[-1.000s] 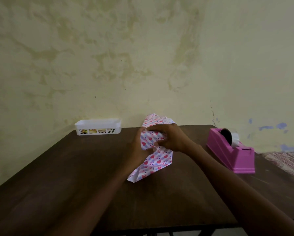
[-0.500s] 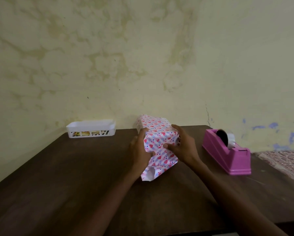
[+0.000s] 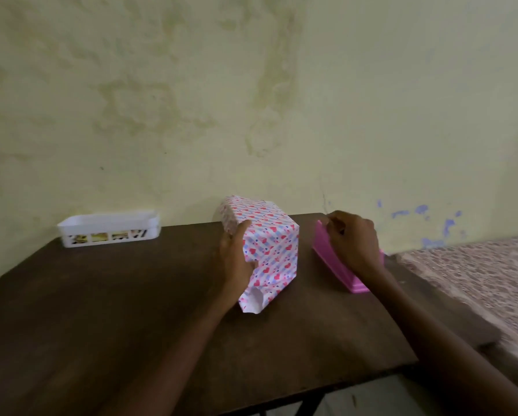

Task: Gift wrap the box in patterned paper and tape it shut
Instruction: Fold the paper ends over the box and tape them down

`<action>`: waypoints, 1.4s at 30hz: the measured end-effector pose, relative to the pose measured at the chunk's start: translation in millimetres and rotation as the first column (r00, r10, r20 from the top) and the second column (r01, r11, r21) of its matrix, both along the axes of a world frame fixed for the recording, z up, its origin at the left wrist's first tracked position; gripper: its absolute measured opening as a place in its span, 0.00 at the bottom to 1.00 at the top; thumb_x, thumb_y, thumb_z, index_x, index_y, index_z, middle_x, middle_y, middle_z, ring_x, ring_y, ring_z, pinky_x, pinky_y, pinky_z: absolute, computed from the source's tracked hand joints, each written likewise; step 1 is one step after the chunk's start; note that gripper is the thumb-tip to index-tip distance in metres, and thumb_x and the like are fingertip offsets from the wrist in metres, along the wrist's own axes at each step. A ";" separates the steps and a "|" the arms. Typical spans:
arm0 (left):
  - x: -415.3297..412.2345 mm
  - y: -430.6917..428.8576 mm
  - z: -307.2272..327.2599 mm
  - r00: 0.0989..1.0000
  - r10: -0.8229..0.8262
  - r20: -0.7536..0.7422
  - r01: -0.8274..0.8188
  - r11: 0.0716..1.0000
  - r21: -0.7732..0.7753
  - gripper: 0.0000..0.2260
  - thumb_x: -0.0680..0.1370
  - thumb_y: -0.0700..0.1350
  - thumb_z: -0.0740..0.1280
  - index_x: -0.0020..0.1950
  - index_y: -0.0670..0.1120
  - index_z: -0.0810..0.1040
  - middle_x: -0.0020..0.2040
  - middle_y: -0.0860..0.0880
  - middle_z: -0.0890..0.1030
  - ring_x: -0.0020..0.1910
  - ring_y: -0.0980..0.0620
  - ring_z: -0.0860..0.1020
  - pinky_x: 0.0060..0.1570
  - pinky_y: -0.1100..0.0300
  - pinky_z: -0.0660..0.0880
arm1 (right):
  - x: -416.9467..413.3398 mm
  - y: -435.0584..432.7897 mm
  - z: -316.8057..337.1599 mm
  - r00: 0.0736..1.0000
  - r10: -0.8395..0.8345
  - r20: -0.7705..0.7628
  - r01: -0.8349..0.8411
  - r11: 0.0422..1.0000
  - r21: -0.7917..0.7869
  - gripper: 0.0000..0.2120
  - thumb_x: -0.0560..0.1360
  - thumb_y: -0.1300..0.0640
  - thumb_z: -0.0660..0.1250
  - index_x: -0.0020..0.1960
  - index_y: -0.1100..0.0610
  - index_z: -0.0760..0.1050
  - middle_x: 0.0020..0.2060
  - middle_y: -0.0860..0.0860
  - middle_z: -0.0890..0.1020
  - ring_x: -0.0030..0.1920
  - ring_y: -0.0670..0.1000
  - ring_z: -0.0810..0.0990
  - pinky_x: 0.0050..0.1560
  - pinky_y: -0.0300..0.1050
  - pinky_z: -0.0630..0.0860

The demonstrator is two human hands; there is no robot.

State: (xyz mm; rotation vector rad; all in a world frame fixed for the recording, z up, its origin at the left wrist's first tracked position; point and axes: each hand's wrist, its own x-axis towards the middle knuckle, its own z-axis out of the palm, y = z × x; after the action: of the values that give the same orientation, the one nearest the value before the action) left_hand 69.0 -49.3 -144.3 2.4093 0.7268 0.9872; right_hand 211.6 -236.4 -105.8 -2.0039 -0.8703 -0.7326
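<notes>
box (image 3: 269, 244) is set on table (image 3: 116, 295), near-end paper (image 3: 253, 304) unfolded | left grip (image 3: 236, 262) is clasped on its left side | right grip (image 3: 353, 244) is curled over pink tape dispenser (image 3: 335, 265), its hold cannot be told

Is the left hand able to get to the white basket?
Probably yes: only bare table lies between the left hand and the white basket, though it holds the wrapped box and would need to let go.
</notes>
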 end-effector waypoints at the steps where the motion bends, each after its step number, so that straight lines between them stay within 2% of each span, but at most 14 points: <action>1: 5.0 -7.8 -0.8 1.000 -0.022 0.006 0.022 1.000 0.005 0.36 0.73 0.50 0.73 0.76 0.56 0.57 0.75 0.47 0.62 0.73 0.47 0.64 0.69 0.52 0.64 | 4.3 -15.9 1.3 0.990 -0.140 0.022 0.140 0.990 -0.022 0.09 0.78 0.56 0.63 0.44 0.54 0.82 0.41 0.51 0.85 0.45 0.53 0.81 0.42 0.48 0.78; 4: 9.8 -14.9 -2.7 1.000 -0.023 -0.011 0.024 0.999 0.028 0.36 0.74 0.48 0.73 0.76 0.55 0.57 0.75 0.45 0.63 0.72 0.45 0.65 0.68 0.51 0.65 | 16.1 -45.5 5.5 0.906 -0.420 -0.048 0.400 0.889 -0.222 0.17 0.81 0.51 0.57 0.45 0.60 0.79 0.47 0.57 0.81 0.51 0.60 0.76 0.43 0.50 0.73; 6: 10.2 -18.9 -1.0 1.000 -0.025 -0.007 0.025 0.999 0.044 0.36 0.74 0.45 0.73 0.76 0.55 0.58 0.75 0.44 0.63 0.71 0.43 0.66 0.67 0.50 0.66 | 22.8 -60.1 6.2 0.848 -0.454 -0.274 0.347 0.866 -0.361 0.22 0.81 0.45 0.54 0.47 0.62 0.77 0.48 0.60 0.80 0.49 0.61 0.77 0.47 0.51 0.76; 8: 11.4 -20.0 0.1 1.000 -0.021 -0.010 0.022 0.998 0.062 0.37 0.73 0.45 0.74 0.76 0.54 0.58 0.74 0.43 0.63 0.70 0.42 0.67 0.67 0.48 0.68 | 23.8 -69.8 10.7 0.743 -0.279 -0.608 0.135 0.953 -0.272 0.23 0.82 0.43 0.55 0.49 0.64 0.75 0.45 0.59 0.79 0.41 0.56 0.79 0.40 0.47 0.77; 10: 11.0 -21.0 0.3 1.000 -0.022 -0.023 0.023 0.998 0.058 0.37 0.72 0.45 0.74 0.76 0.54 0.58 0.73 0.43 0.65 0.70 0.42 0.68 0.65 0.48 0.69 | 18.2 -73.4 21.2 0.510 -0.018 -0.860 -0.015 0.999 -0.029 0.18 0.82 0.48 0.60 0.48 0.64 0.74 0.42 0.57 0.78 0.40 0.54 0.78 0.38 0.46 0.79; 13: 10.8 -22.1 2.0 0.999 -0.019 -0.045 0.021 0.999 0.047 0.37 0.73 0.47 0.74 0.76 0.53 0.57 0.74 0.43 0.64 0.70 0.43 0.67 0.66 0.49 0.67 | 27.0 -77.7 32.6 0.301 0.051 -0.952 -0.078 0.997 0.029 0.10 0.80 0.55 0.66 0.51 0.64 0.73 0.48 0.60 0.76 0.46 0.56 0.80 0.52 0.55 0.81; 16: 9.5 -25.7 3.8 0.999 -0.022 -0.041 0.025 0.998 0.061 0.37 0.73 0.46 0.73 0.77 0.51 0.57 0.74 0.43 0.63 0.71 0.43 0.66 0.67 0.51 0.66 | 38.1 -82.2 37.3 0.181 0.073 -0.981 -0.088 0.994 0.057 0.13 0.76 0.59 0.71 0.58 0.63 0.75 0.55 0.63 0.75 0.51 0.62 0.81 0.51 0.59 0.82; 19: 8.8 -26.3 3.6 0.999 -0.004 -0.046 0.008 0.997 0.083 0.37 0.73 0.47 0.74 0.76 0.51 0.57 0.74 0.43 0.64 0.70 0.43 0.67 0.66 0.50 0.68 | 41.6 -88.0 35.4 0.128 0.152 -0.980 -0.066 0.987 0.145 0.17 0.73 0.61 0.74 0.59 0.63 0.74 0.57 0.64 0.75 0.54 0.65 0.81 0.53 0.61 0.80; 22: 10.0 -24.6 2.5 0.998 0.001 -0.059 0.004 0.997 0.079 0.37 0.73 0.47 0.74 0.76 0.52 0.57 0.73 0.43 0.65 0.70 0.43 0.68 0.66 0.49 0.68 | 39.9 -90.4 28.2 0.075 0.280 -0.957 -0.056 0.959 0.276 0.21 0.71 0.64 0.73 0.63 0.63 0.74 0.57 0.63 0.75 0.55 0.64 0.79 0.44 0.65 0.80; 25: 9.9 -26.1 2.0 0.999 0.003 -0.044 0.000 0.997 0.079 0.37 0.72 0.47 0.74 0.76 0.51 0.58 0.74 0.43 0.65 0.70 0.43 0.68 0.66 0.48 0.69 | 39.4 -91.0 21.8 0.055 0.355 -0.933 -0.048 0.934 0.353 0.26 0.69 0.64 0.73 0.66 0.64 0.73 0.57 0.63 0.75 0.54 0.64 0.79 0.42 0.65 0.79; 30: 11.3 -26.5 2.2 0.999 0.022 -0.037 -0.018 0.996 0.088 0.37 0.72 0.47 0.75 0.76 0.52 0.58 0.73 0.43 0.66 0.69 0.43 0.69 0.64 0.49 0.70 | 39.5 -94.7 18.7 0.045 0.459 -0.887 -0.032 0.888 0.458 0.14 0.76 0.60 0.69 0.60 0.63 0.77 0.58 0.62 0.75 0.57 0.62 0.79 0.42 0.65 0.79; 36: 11.9 -25.7 2.3 0.997 0.034 -0.064 -0.028 0.995 0.091 0.37 0.72 0.48 0.74 0.76 0.51 0.59 0.72 0.43 0.68 0.68 0.43 0.70 0.64 0.50 0.70 | 33.0 -98.7 1.1 0.081 0.550 -0.831 -0.039 0.835 0.548 0.16 0.77 0.64 0.68 0.63 0.66 0.73 0.60 0.60 0.73 0.58 0.60 0.78 0.44 0.60 0.81; 40: 11.5 -26.8 3.5 0.997 0.026 -0.076 -0.020 0.996 0.083 0.37 0.72 0.49 0.74 0.76 0.50 0.58 0.73 0.43 0.67 0.69 0.43 0.69 0.65 0.50 0.69 | 30.1 -101.6 -9.7 0.094 0.597 -0.797 -0.038 0.802 0.596 0.16 0.77 0.66 0.67 0.63 0.68 0.72 0.56 0.60 0.76 0.55 0.57 0.79 0.46 0.59 0.81; 42: 10.9 -27.0 3.9 0.997 0.016 -0.071 -0.010 0.996 0.090 0.37 0.72 0.49 0.74 0.76 0.50 0.59 0.73 0.43 0.67 0.69 0.43 0.68 0.65 0.49 0.68 | 29.9 -101.7 -15.6 0.112 0.594 -0.797 -0.044 0.804 0.593 0.12 0.77 0.68 0.66 0.59 0.69 0.74 0.53 0.60 0.78 0.52 0.57 0.81 0.47 0.56 0.82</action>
State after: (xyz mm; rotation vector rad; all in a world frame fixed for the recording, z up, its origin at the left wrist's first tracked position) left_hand 79.9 -76.3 -140.4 2.5321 0.7385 0.9616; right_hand 241.5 -338.1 -121.4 -1.2746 -0.2300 0.6722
